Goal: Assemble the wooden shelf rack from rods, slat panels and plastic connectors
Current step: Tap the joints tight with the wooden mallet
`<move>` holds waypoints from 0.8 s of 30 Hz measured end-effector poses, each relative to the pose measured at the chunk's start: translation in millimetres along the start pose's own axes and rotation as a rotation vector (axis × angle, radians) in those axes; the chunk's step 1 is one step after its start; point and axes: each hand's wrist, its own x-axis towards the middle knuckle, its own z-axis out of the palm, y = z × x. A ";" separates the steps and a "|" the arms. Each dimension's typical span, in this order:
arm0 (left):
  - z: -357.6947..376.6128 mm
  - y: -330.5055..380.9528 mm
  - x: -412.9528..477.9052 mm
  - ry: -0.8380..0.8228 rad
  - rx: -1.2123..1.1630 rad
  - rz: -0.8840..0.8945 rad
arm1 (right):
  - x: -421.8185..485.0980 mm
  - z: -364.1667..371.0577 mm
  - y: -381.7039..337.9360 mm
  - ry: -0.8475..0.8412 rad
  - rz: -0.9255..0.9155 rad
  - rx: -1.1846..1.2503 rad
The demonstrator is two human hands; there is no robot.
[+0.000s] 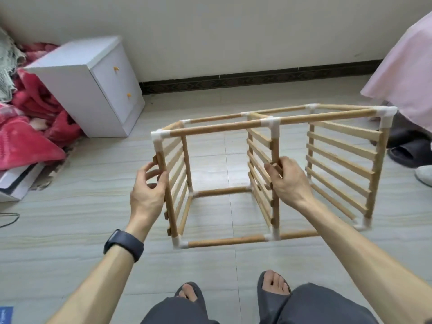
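With the shelf rack (217,130) in front of me low over the floor (77,230), long axis left to right, my left grip (147,190) is curled round its left front upright (169,206) and my right grip (288,181) round the middle front upright (275,206), the right bay (341,157) lying beyond both.

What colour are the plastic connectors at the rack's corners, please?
White; the head view shows the plastic connectors against the tan wooden rods.
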 end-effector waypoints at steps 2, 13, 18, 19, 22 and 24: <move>-2.9 -5.3 -2.2 -0.061 0.125 -0.040 | 9.5 -3.1 -17.3 -0.024 0.002 0.015; -20.8 -23.7 -4.0 -0.149 0.331 -0.061 | 53.8 -3.8 -52.3 -0.021 0.036 -0.068; -13.0 -28.0 -10.5 0.002 0.285 -0.067 | 52.9 16.0 -52.6 -0.104 0.083 -0.185; -11.3 -28.6 -10.6 0.030 0.249 -0.094 | 47.3 20.8 -50.2 -0.129 0.083 -0.229; -10.5 -30.2 -7.4 0.023 0.300 -0.193 | 34.1 33.2 -44.7 -0.143 0.080 -0.313; -13.6 -33.1 -5.9 -0.031 0.355 -0.221 | 29.2 38.4 -47.5 -0.144 0.098 -0.306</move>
